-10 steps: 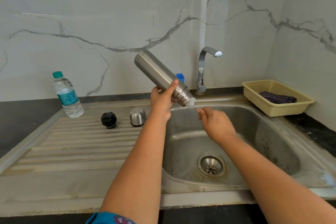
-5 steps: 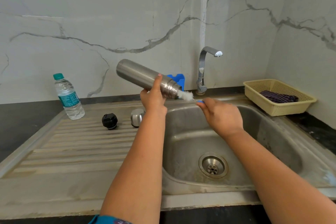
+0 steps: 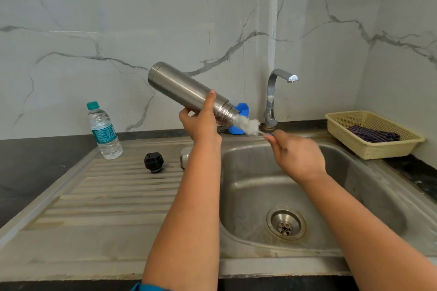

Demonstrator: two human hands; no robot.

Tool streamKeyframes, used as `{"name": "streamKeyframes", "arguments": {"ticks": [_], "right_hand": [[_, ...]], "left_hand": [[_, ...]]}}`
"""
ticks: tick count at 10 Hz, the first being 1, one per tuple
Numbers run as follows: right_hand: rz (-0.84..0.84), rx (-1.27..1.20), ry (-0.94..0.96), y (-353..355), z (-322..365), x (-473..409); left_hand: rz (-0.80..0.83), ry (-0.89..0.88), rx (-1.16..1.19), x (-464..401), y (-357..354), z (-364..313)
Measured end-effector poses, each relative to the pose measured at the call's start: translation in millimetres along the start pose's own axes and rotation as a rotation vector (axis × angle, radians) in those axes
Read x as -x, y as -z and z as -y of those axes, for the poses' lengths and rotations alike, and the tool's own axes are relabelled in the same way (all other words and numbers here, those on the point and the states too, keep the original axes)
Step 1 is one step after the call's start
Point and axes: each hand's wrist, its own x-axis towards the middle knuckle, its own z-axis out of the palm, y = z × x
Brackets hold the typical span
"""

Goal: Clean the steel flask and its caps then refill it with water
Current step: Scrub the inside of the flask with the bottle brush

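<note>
My left hand (image 3: 201,123) grips the steel flask (image 3: 182,87) near its threaded neck and holds it tilted above the sink's left rim, mouth down and to the right. My right hand (image 3: 295,156) holds the handle of a bottle brush; the white bristle head (image 3: 247,126) sits at the flask's mouth, partly outside it. The black inner cap (image 3: 153,162) lies on the drainboard. The steel outer cap (image 3: 185,157) stands beside it, mostly hidden behind my left forearm.
A plastic water bottle (image 3: 104,131) stands at the drainboard's back left. The tap (image 3: 274,97) is behind the sink basin (image 3: 354,196), with no water running. A blue holder (image 3: 241,111) stands by the wall. A cream basket (image 3: 369,151) holding a dark cloth sits at right.
The flask rose and tilted less steeply than a second ago. The brush head has slid further out of the flask's mouth as my right hand drew back to the right.
</note>
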Motion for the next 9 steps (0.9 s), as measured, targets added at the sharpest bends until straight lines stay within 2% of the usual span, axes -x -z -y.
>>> {"name": "streamKeyframes", "arguments": {"ticks": [1, 2, 3, 4, 5, 6, 7, 8, 9], "right_hand": [[-0.001, 0.005, 0.042, 3, 7, -4], [0.479, -0.721, -0.298, 11, 13, -9], [0.855, -1.408, -0.667, 21, 11, -10], [0.701, -1.067, -0.513, 22, 7, -7], [0.054, 0.000, 0.049, 18, 16, 2], [0.044, 0.097, 0.084, 21, 31, 3], [0.725, -1.003, -0.459, 19, 35, 0], [0.987, -1.488, -0.736, 20, 24, 0], [0.785, -1.037, -0.520, 8, 9, 9]], "left_hand": [[-0.029, 0.035, 0.019, -1, 2, -5], [0.011, -0.002, -0.037, -6, 8, -11], [0.130, -0.005, -0.036, -6, 10, -20], [0.095, -0.036, -0.062, -4, 7, -18], [-0.057, -0.042, 0.012, -9, 8, -16], [-0.084, -0.028, 0.070, -16, 14, -16], [-0.005, -0.070, -0.028, -28, 27, -20], [0.076, -0.052, 0.022, -34, 33, -24], [0.067, -0.077, -0.024, -37, 38, -22]]}}
